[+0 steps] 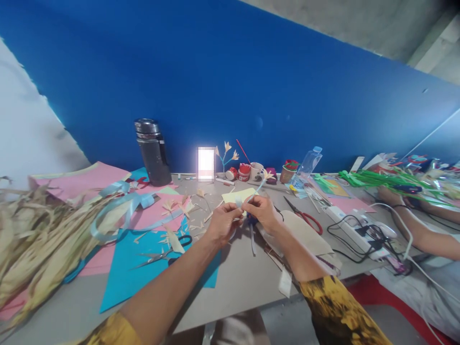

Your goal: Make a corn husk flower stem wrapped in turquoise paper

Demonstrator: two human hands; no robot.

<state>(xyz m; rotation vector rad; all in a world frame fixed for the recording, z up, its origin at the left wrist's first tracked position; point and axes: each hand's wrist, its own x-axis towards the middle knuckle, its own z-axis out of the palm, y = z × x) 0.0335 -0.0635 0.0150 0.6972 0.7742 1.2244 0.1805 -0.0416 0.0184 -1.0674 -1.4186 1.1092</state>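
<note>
Above the table's middle, my left hand (225, 223) and my right hand (265, 214) are close together, fingers pinched. A thin pale-blue stem rises from my right hand's fingertips, topped by a cream husk flower (267, 175). My left fingers pinch a piece of pale ribbon (239, 203) beside the stem. Below the hands hangs a narrow pale strip (253, 242). The exact contact between ribbon and stem is hidden by the fingers. Behind them lies a pale yellow sheet (233, 195). Black-handled scissors (163, 256) rest on blue paper (124, 278) to the left.
Dried corn husks (43, 249) and a loop of light-blue ribbon (97, 225) lie left. A dark flask (154, 155), a husk flower branch (224, 158) and a plastic bottle (309, 165) stand behind. Red-handled scissors (311, 221), a power strip (350, 230) and another person's arm (420, 235) are right.
</note>
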